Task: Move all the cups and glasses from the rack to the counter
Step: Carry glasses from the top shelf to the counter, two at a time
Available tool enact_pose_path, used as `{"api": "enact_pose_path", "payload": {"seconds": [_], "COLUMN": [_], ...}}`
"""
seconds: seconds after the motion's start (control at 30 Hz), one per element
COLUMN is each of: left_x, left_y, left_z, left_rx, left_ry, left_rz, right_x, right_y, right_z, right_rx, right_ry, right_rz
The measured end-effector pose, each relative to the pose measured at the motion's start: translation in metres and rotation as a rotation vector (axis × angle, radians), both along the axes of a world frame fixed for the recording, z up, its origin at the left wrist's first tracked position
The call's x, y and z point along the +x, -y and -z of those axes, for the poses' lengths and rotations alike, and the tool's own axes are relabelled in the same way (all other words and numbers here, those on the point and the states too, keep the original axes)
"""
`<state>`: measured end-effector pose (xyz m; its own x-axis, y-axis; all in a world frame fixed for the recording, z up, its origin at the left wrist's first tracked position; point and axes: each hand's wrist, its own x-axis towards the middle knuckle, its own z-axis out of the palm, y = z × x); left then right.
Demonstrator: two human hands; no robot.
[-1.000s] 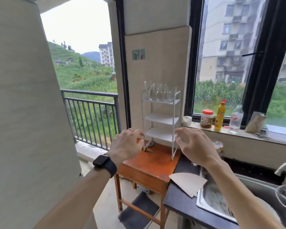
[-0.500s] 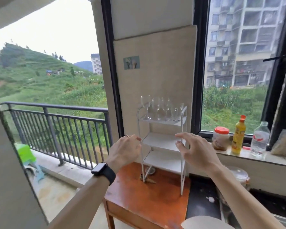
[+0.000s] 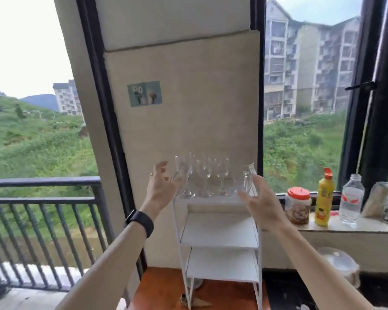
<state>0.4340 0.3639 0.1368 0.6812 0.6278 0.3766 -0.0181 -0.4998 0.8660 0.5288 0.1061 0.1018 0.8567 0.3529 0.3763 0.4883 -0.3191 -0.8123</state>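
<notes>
Window-side white rack [image 3: 220, 229] holds stemmed glasses [image 3: 202, 175] on top; left hand [image 3: 160, 186] and right hand [image 3: 259, 199] flank them, open, gripping nothing.

There is one view only, from a wide-angle camera worn on the person's head. It faces forward and only slightly down, straight at a white rack [image 3: 220, 229] against the wall panel between two windows. The rack stands close, within arm's reach, its top shelf near mid-frame. Both forearms enter from the bottom edge, left hand [image 3: 160, 186] and right hand [image 3: 259, 200] at the rack's top. Straight lines bow towards the frame edges.
</notes>
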Motion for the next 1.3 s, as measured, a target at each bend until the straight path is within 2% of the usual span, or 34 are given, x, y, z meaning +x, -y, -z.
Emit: {"api": "enact_pose_path", "payload": {"seconds": [0.2,0.3,0.43,0.57,0.7,0.8,0.93,1.1,1.2,1.3], "left_x": [0.057,0.074,0.091,0.099,0.099,0.095,0.08,0.043,0.018,-0.002], "left_y": [-0.041,-0.049,-0.056,-0.059,-0.057,-0.054,-0.047,-0.027,-0.01,0.007], "left_z": [-0.002,0.005,0.007,0.005,0.007,0.01,0.006,-0.01,-0.013,-0.005], "left_rx": [-0.113,-0.166,-0.083,0.02,0.043,0.062,0.035,0.048,0.057,0.035], "left_ry": [-0.038,-0.059,-0.095,-0.157,-0.095,-0.039,0.065,0.163,0.165,0.125], "left_rz": [0.081,0.111,0.136,0.152,0.137,0.133,0.128,0.196,0.29,0.385], "right_x": [0.038,0.047,0.058,0.068,0.072,0.073,0.073,0.059,0.033,-0.001], "right_y": [-0.033,-0.041,-0.048,-0.049,-0.052,-0.057,-0.061,-0.059,-0.051,-0.034], "right_z": [0.009,0.014,0.011,0.004,-0.001,-0.004,-0.002,0.015,0.017,0.019], "right_rx": [0.087,0.207,0.359,0.377,0.388,0.342,0.312,0.434,0.541,0.53], "right_ry": [-0.119,-0.28,-0.456,-0.537,-0.603,-0.61,-0.523,-0.502,-0.498,-0.437], "right_rz": [0.065,0.04,0.018,-0.002,0.02,0.034,0.099,0.027,-0.012,-0.047]}}
